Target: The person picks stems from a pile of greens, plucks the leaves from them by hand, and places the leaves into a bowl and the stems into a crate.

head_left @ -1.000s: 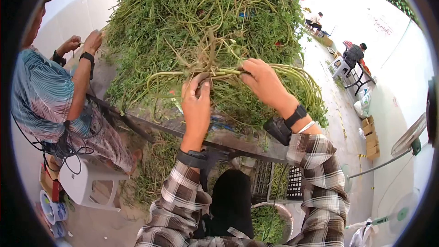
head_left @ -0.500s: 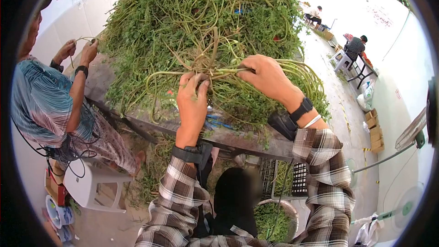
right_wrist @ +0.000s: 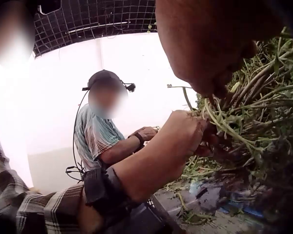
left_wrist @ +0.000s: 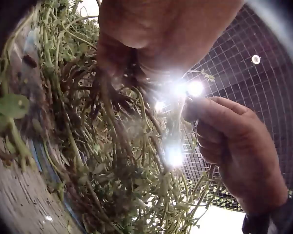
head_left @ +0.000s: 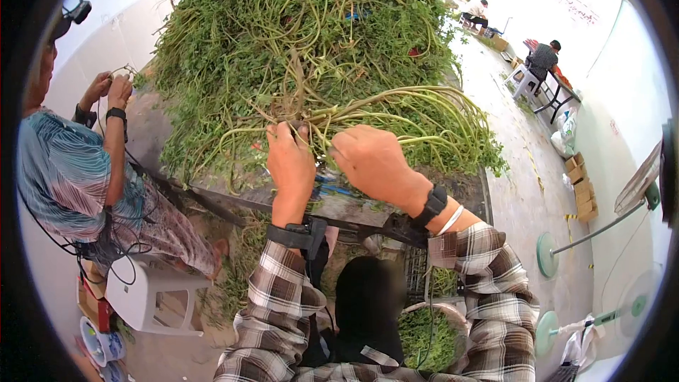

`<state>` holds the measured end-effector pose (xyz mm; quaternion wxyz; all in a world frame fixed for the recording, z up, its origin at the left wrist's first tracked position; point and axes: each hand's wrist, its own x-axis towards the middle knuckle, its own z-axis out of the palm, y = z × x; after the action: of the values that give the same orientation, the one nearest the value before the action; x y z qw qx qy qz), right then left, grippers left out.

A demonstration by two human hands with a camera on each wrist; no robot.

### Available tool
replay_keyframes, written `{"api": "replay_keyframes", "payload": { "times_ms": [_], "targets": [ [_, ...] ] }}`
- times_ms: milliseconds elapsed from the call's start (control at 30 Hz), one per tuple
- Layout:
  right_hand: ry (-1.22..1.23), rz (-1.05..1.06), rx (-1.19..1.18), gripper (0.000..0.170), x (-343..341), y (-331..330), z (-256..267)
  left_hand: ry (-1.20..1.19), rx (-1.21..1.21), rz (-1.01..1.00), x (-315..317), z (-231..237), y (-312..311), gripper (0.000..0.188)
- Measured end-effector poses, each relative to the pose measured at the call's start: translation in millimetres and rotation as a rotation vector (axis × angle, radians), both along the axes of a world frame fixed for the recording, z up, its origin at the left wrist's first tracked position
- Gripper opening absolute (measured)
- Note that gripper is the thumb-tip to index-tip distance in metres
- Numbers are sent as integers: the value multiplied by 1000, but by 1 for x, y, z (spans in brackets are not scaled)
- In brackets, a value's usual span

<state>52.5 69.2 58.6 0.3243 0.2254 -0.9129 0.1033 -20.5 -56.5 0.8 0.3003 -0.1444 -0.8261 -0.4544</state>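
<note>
My left hand (head_left: 291, 170) grips a bunch of long green plant stems (head_left: 403, 99) at its brown, rooty base (head_left: 300, 110). From there the stems fan out to the right over the leafy heap. Close beside it, my right hand (head_left: 378, 163) has its thumb and fingertips together on a thin stem at the base of the bunch. In the left wrist view, glare falls near the fingertips of the right hand (left_wrist: 239, 146). The right wrist view shows the left hand (right_wrist: 178, 134) low against the bunch, the right hand (right_wrist: 205, 48) just above it.
A large heap of green plants (head_left: 233, 49) covers much of the dark table (head_left: 148, 127). At the left, a person (head_left: 78, 163) works with a stem, near a white stool (head_left: 152, 290). A tub of greens (head_left: 428, 339) stands below; a fan (head_left: 640, 184) is at the right.
My right hand has left the stems further right and come left and down, close beside the left hand. The stems now spread freely to the right. The left hand keeps its grip.
</note>
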Motion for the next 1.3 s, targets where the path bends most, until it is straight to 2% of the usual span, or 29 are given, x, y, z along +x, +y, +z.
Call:
{"api": "replay_keyframes", "payload": {
  "times_ms": [167, 267, 300, 333, 400, 433, 500, 567, 700, 800, 867, 1000, 1100, 1133, 1200, 1233, 1300],
  "targets": [
    [0, -33, 25, 15, 1, -8, -9, -86, -12, 50, -8, -7, 3, 25],
    [-53, 33, 80, 13, 10, -13, -15, -179, 0, 92, -24, -3, -3, 26],
    [-71, -107, 174, 12, 10, -10, -14, -218, 29, 60, -27, -2, -5, 26],
    [-86, -245, 269, 11, 7, -5, -12, -214, 29, 56, -30, -4, -7, 26],
    [50, -159, 111, 11, -2, 23, -2, -113, 71, -26, -32, -14, -11, 27],
    [7, -181, 25, 12, 1, 29, 11, -21, 83, -16, -30, -13, -10, 26],
    [-32, -205, -63, 13, -1, 34, 24, -56, 110, -34, -24, -7, -10, 25],
    [-48, -266, -27, 12, -5, 36, 29, -88, 142, -53, -21, -4, -9, 23],
    [43, -245, 30, 12, -29, 47, 11, -69, 139, -89, -18, -4, -10, 18],
    [-4, -324, 121, 15, -34, 52, 4, -64, 174, -132, -17, -6, -10, 13],
    [-151, -359, 209, 17, -33, 51, 6, -42, 231, -117, -15, -4, -8, 12],
    [-121, -266, 174, 17, -34, 57, 11, -68, 206, -239, -10, 0, -14, 15],
    [-245, -145, 8, 16, -33, 60, 32, 19, 225, -312, -5, 6, -15, 20],
    [-246, -145, 7, 16, -29, 59, 38, 39, 221, -335, -3, 9, -15, 22],
    [-409, -155, -123, 20, -22, 56, 49, 57, 218, -357, -1, 11, -13, 24],
    [-421, -92, -207, 20, -23, 60, 47, 20, 174, -357, -2, 11, -12, 24],
    [-399, -80, -189, 18, -18, 57, 51, -21, 132, -354, -2, 11, -8, 24]
  ]
}}
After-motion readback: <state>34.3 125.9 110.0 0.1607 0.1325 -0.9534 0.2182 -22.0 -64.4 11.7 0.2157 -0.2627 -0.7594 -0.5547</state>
